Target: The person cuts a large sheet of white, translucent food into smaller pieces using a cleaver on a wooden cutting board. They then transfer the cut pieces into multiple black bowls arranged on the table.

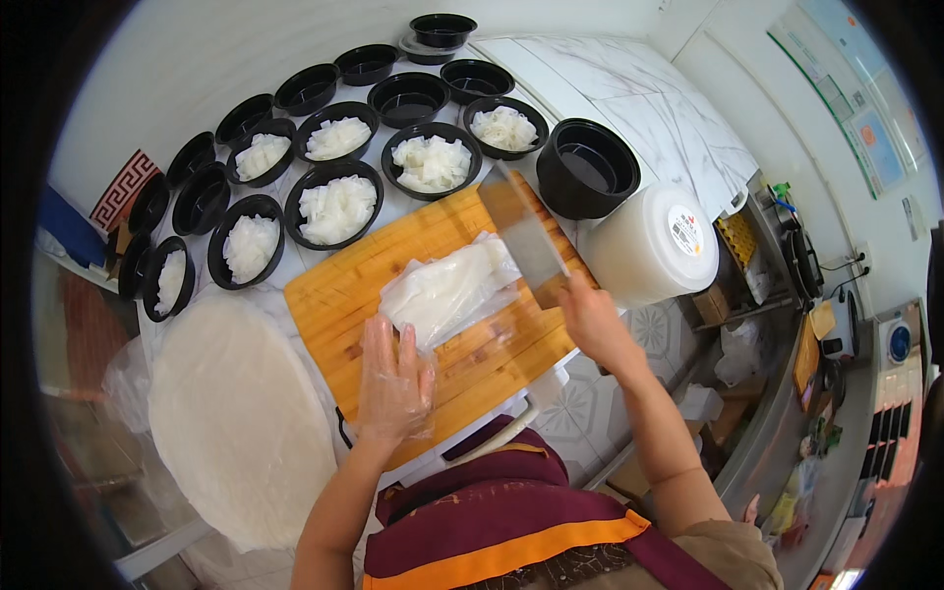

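A folded white sheet (pixel 450 284), thin and translucent like rice noodle, lies on the wooden cutting board (pixel 332 317). My left hand (pixel 394 380), in a clear plastic glove, rests with fingers spread at the sheet's near left end. In my right hand (pixel 601 324) is the handle of a broad metal cleaver (pixel 520 228). Its blade, a little blurred, stands beside the sheet's right end; whether it touches the board I cannot tell. A large stack of round white sheets (pixel 240 428) lies left of the board.
Beyond the board stand several black bowls with white strips (pixel 337 210) and several black bowls without strips (pixel 408 98). A stack of black bowls (pixel 588 166) and stacked translucent lids (pixel 649 243) stand close on the right. A metal counter (pixel 767 435) runs along the right side.
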The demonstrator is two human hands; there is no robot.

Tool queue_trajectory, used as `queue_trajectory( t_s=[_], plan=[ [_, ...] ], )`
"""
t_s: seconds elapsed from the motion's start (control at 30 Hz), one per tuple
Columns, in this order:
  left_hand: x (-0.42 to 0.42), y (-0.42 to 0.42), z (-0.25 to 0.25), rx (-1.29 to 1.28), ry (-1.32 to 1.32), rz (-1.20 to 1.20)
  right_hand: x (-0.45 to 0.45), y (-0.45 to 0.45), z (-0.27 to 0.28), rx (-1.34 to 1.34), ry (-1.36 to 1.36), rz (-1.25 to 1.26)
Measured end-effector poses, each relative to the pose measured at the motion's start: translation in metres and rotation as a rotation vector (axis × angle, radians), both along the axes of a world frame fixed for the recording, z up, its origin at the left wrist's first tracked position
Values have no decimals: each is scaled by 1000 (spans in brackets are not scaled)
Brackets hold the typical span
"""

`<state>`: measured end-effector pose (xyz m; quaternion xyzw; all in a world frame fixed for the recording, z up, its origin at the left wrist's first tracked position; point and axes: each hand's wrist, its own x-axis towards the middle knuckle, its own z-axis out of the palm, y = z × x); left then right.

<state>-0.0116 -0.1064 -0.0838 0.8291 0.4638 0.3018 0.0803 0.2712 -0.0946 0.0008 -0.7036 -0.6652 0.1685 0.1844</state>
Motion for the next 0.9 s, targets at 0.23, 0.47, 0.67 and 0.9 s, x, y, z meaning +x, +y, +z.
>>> queue_trajectory(
  t_s=[0.23, 0.47, 0.67, 0.9],
  plan=[
    [13, 12, 3, -74, 211, 17, 13, -22, 14, -12, 19, 41],
    [9, 9, -2, -112, 163, -23, -11, -9, -15, -90, -39, 43],
    [12, 12, -6, -93, 123, -5, -19, -14, 24, -57, 32, 46],
    [12, 15, -8, -122, 121, -26, -25, -15, 11, -115, 57, 37]
  ],
)
